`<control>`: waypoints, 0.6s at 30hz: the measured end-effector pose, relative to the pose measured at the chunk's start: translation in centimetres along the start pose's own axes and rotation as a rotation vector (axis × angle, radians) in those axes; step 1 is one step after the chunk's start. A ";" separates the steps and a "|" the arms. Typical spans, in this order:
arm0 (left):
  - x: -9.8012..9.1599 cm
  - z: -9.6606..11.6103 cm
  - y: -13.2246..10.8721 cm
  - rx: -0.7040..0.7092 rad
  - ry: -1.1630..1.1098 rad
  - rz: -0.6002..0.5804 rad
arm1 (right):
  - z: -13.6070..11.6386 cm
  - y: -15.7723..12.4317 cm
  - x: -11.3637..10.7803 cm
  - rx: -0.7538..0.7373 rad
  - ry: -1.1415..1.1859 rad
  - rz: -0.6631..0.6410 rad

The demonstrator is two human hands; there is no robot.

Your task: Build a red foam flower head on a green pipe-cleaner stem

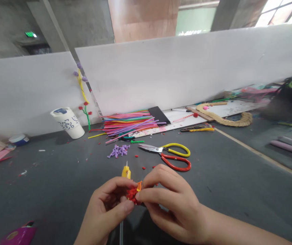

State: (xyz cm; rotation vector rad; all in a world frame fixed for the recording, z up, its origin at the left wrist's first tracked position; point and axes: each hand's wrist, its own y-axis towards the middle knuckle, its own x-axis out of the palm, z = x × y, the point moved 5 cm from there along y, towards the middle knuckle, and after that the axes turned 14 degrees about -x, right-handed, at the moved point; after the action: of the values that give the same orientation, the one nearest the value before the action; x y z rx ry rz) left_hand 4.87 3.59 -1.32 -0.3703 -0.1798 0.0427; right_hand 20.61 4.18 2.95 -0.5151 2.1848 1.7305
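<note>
1. Left hand [102,210] pinches a fuzzy red bundle [131,195], lower centre of frame
2. Right hand [175,200] pinches its right edge, beside an orange strip [139,186]
3. Red-and-yellow-handled steel scissors [159,149] lie near frame centre

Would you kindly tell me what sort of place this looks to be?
Probably a craft workshop, judging by the bundle of coloured strips, the scissors and the small purple bits.

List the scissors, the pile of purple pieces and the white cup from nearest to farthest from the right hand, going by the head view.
1. Scissors: just beyond the right hand.
2. Purple pieces: ahead and to its left.
3. White cup: farthest left, in front of a white panel.
</note>
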 end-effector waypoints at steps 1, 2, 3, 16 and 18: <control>0.0 0.0 0.0 0.002 0.000 0.000 | 0.0 0.0 0.0 -0.001 0.000 -0.005; 0.0 0.0 0.0 0.003 -0.001 0.000 | 0.0 0.0 0.0 -0.004 0.001 -0.008; 0.1 0.1 0.0 0.003 -0.004 0.001 | 0.0 0.0 0.0 -0.006 0.001 -0.009; -0.4 -0.2 0.3 0.010 -0.004 -0.018 | 0.3 0.1 -0.6 0.068 0.030 0.118; -0.3 -0.1 0.3 0.011 0.009 -0.024 | 0.2 0.2 -0.5 0.053 0.020 0.090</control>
State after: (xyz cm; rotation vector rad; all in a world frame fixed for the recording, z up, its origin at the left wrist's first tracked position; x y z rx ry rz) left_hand 4.58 3.81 -1.58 -0.3570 -0.1751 0.0187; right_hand 20.98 4.46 3.30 -0.4295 2.2936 1.7135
